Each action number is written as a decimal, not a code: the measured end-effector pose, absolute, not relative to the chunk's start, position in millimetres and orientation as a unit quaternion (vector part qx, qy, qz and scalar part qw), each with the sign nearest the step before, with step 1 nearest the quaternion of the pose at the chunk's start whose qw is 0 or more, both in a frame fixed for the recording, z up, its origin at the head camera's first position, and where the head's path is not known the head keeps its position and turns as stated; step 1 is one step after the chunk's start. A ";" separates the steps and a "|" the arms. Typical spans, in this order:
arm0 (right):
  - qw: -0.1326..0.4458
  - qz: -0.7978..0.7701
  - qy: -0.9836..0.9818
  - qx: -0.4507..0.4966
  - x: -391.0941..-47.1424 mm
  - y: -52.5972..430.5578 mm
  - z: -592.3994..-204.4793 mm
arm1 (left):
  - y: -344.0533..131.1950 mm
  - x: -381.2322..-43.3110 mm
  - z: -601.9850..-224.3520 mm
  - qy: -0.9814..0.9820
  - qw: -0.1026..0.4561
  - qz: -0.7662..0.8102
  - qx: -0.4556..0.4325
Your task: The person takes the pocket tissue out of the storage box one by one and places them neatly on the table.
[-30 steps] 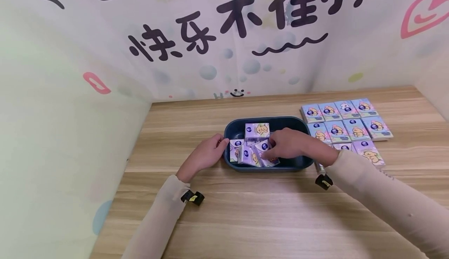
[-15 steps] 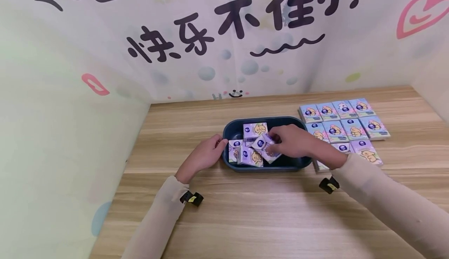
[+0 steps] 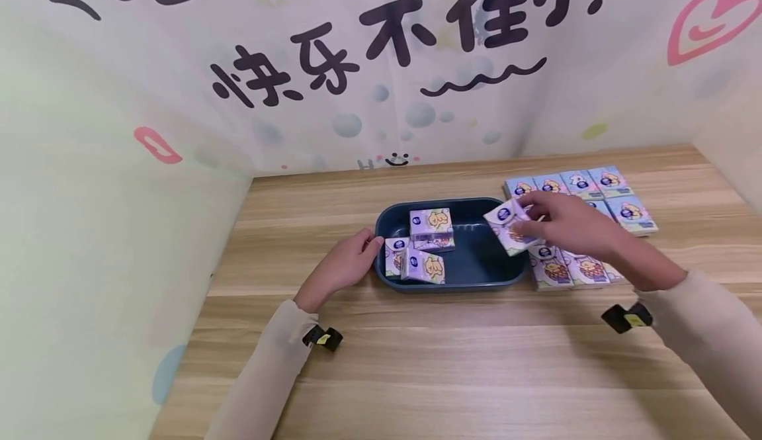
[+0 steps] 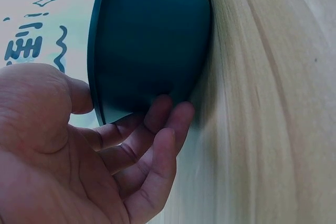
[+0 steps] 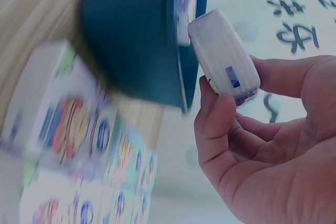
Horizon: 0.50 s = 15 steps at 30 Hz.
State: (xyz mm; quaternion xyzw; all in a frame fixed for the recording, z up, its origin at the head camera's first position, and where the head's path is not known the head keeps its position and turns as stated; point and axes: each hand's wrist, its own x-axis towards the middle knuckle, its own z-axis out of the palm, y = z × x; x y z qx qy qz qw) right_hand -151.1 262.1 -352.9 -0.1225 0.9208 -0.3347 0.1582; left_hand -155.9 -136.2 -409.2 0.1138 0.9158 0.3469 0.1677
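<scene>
Right hand (image 3: 568, 225): thumb and fingers pinch one pack (image 3: 503, 231), tilted, just left of the palm, above the near-hand end of the tub (image 3: 452, 287). Left hand (image 3: 344, 261): fingers slack and slightly bent against the tub's outer wall, thumb at its rim. At least four tub packs (image 3: 430, 221) lie just right of it. Stacked packs (image 3: 632, 211) sit on the table (image 3: 417, 367) below and beyond the right hand.

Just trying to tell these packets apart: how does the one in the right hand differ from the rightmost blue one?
The held packet is lilac and white; the blue packet is mostly light blue. The held packet is raised and tilted in the right hand; the blue packet lies flat beside other packets. Both are boxy, with a dark-blue mark.
</scene>
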 end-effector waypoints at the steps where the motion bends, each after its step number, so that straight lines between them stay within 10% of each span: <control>1: 0.158 -0.331 0.923 -0.118 -149.6 269.9 -352.5 | -136.3 -156.1 -409.6 0.916 0.166 0.347 0.115; 15: 0.176 -0.339 0.924 -0.017 -123.0 388.1 -376.1 | -135.8 -156.7 -409.6 0.914 0.163 0.350 0.121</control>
